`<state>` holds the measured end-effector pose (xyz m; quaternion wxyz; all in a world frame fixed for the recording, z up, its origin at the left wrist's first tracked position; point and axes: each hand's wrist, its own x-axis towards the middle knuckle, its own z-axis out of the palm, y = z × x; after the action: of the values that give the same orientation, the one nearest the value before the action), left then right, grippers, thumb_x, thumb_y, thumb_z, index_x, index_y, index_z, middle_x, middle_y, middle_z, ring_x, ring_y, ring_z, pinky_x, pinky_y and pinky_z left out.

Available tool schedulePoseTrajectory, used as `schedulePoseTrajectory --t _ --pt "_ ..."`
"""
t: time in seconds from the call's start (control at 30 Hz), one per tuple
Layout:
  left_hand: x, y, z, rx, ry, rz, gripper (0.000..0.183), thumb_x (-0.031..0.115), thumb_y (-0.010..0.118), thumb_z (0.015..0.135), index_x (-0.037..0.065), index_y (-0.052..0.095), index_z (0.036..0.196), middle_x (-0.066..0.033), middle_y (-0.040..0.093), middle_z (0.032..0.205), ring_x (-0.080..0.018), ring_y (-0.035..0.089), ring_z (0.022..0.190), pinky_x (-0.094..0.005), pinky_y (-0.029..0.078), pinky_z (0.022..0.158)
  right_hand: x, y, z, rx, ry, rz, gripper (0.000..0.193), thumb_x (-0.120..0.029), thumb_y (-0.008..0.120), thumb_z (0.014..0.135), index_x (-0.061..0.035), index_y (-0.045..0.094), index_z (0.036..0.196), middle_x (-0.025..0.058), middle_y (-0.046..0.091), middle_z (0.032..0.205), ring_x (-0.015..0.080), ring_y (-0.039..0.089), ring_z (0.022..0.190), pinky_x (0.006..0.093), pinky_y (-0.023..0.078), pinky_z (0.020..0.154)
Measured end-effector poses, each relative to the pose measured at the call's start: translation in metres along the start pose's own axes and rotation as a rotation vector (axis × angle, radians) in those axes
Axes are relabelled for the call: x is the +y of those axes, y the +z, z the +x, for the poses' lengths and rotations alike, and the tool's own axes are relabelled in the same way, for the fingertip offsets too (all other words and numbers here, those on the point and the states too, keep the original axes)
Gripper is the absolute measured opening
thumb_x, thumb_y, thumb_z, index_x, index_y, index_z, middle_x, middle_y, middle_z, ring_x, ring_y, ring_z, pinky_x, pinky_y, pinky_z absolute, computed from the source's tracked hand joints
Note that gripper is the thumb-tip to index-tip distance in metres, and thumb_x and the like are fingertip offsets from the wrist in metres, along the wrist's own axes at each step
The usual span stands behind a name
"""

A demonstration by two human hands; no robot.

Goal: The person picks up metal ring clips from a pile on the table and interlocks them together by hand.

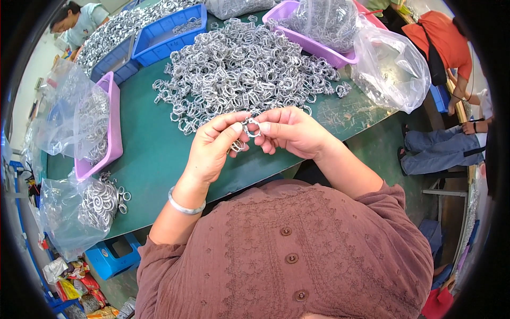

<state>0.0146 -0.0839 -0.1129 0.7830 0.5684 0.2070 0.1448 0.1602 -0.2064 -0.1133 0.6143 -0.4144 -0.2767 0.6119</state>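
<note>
Both my hands meet over the near edge of the green table (pixel 151 183). A small silvery metal ring (pixel 256 133) sits between them, pinched by the thumb and fingers of my right hand (pixel 295 130). My left hand (pixel 217 144) is closed too, its thumb and forefinger at the ring's left side. A second metal ring (pixel 238 145) hangs under the left thumb, held in the left fingers. How the two rings join is too small to tell. Just beyond my hands spreads a big pile of similar silvery rings (pixel 239 69).
Blue trays (pixel 154 48) stand at the back left, a pink basket (pixel 114 125) at left. Bagged rings (pixel 98 202) lie at the near left. Another pink basket (pixel 313 49) and a clear plastic bag (pixel 390 69) are at right. Other people stand left and right of the table.
</note>
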Motion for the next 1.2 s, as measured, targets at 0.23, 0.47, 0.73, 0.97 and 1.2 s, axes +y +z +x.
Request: schedulePoseTrajectory --t 0.23,0.47,0.73,0.97,1.2 --pt "-0.002 0.000 -0.001 -0.016 0.000 -0.050 0.022 0.012 0.050 0.085 0.006 0.057 0.104 -0.0014 0.059 0.074 -0.0071 0.054 0.061 -0.0171 0.037 0.049 0.003 -0.002 -0.003 -0.023 0.005 0.067 0.019 -0.009 0.056 0.082 0.0008 0.057 0.098 0.0065 0.061 0.078 0.0109 0.058 0.062 0.0212 0.045 0.055" --pt "-0.004 -0.001 -0.002 -0.040 -0.003 -0.041 0.024 0.014 0.048 0.086 0.006 0.057 0.106 -0.0012 0.059 0.073 -0.0078 0.054 0.061 -0.0174 0.037 0.049 0.004 -0.002 -0.005 0.023 0.025 0.083 0.018 -0.010 0.057 0.081 0.0008 0.057 0.097 0.0049 0.061 0.074 0.0095 0.058 0.060 0.0200 0.045 0.053" --pt "-0.003 0.001 -0.003 -0.047 0.028 -0.046 0.024 0.013 0.045 0.087 0.004 0.056 0.106 -0.0029 0.059 0.073 -0.0089 0.055 0.061 -0.0174 0.039 0.049 0.005 -0.004 -0.007 0.022 0.022 0.083 0.018 -0.013 0.055 0.083 0.0000 0.058 0.096 0.0045 0.061 0.075 0.0096 0.057 0.059 0.0198 0.044 0.053" --pt "-0.002 0.004 -0.006 -0.029 0.056 -0.068 0.023 0.016 0.047 0.087 0.005 0.056 0.105 -0.0016 0.059 0.075 -0.0075 0.054 0.062 -0.0169 0.038 0.050 0.003 0.000 -0.008 0.040 -0.072 -0.189 0.012 -0.010 0.053 0.083 -0.0016 0.056 0.091 0.0039 0.059 0.077 0.0082 0.056 0.063 0.0199 0.044 0.055" --pt "-0.003 0.008 -0.005 0.027 0.056 0.117 0.020 0.015 0.057 0.082 0.004 0.057 0.099 0.0003 0.058 0.077 -0.0066 0.055 0.064 -0.0164 0.039 0.051 0.016 -0.002 -0.007 0.134 -0.442 -0.732 0.012 -0.005 0.057 0.077 -0.0018 0.054 0.088 0.0010 0.057 0.072 0.0078 0.054 0.066 0.0226 0.045 0.059"
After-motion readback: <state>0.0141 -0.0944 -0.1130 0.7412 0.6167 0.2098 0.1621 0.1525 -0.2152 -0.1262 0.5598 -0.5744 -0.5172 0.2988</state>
